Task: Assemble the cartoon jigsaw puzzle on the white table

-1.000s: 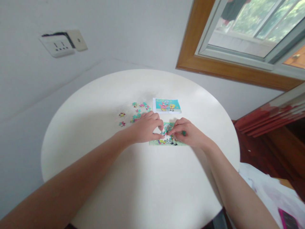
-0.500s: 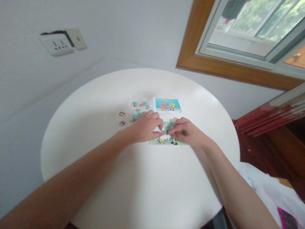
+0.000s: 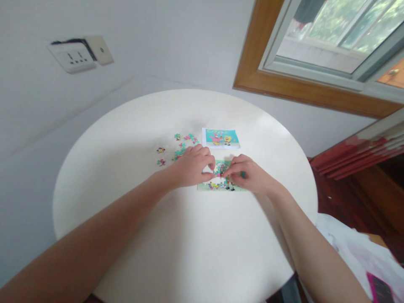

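Note:
A partly assembled jigsaw puzzle (image 3: 207, 187) with cartoon figures lies flat on the table, with white gaps inside it. My left hand (image 3: 197, 166) reaches over its left side, thumb and index finger curled toward each other at a small pink puzzle piece (image 3: 218, 175). From the right, my right hand (image 3: 248, 173) has its thumb and index finger closed at the same piece and covers the puzzle's right part. The fingertips hide much of the piece. Loose puzzle pieces (image 3: 178, 155) lie in a scattered heap beyond my left hand, which partly covers them.
Behind the puzzle lies a picture card (image 3: 221, 139) with a pink and a yellow cartoon figure. Everything rests on a round white table (image 3: 195, 244) against a wall with a socket (image 3: 74, 57). A pink-edged phone (image 3: 380, 288) lies on white cloth at lower right.
Both hands stay at the same place on the puzzle, with hardly any finger movement. The camera view has shifted very slightly.

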Action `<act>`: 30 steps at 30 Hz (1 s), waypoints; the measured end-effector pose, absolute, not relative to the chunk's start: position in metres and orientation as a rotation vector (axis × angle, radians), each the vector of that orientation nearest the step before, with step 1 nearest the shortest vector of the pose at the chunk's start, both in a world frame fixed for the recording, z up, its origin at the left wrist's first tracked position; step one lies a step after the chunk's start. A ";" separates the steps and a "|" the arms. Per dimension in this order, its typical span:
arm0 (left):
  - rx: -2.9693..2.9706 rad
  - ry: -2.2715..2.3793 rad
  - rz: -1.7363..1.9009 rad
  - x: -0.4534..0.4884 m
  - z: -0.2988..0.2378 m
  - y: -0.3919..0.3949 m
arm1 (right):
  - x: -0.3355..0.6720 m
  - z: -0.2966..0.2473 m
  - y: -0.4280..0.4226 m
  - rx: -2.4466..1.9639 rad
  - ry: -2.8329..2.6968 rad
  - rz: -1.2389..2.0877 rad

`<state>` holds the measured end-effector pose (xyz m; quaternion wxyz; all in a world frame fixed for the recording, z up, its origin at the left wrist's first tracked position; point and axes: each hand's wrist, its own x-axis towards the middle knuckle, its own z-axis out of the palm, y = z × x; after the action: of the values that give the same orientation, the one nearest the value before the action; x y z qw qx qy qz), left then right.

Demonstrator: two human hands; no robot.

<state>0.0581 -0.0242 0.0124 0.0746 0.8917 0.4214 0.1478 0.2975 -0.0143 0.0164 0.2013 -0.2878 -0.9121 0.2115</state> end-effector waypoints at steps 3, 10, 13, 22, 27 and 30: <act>2.690 1.251 0.493 0.055 0.012 -0.022 | 0.297 0.017 -0.015 -0.803 -2.547 0.591; 2.712 1.252 0.547 0.046 0.019 -0.020 | 0.301 0.020 -0.015 -0.954 -2.404 0.535; 2.697 1.256 0.516 0.046 0.022 -0.021 | 0.304 0.018 -0.012 -1.075 -2.337 0.437; 2.695 1.217 0.505 0.044 0.018 -0.018 | 0.302 0.018 -0.012 -1.063 -2.362 0.440; 2.686 1.209 0.486 0.044 0.018 -0.019 | 0.303 0.017 -0.012 -1.083 -2.341 0.447; 2.682 1.196 0.486 0.047 0.016 -0.020 | 0.302 0.019 -0.013 -1.048 -2.351 0.469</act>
<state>0.0470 -0.0199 0.0161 0.0826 0.8979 0.4005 0.1628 0.3022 -0.0131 0.0191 0.2598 -0.3868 -0.8677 0.1731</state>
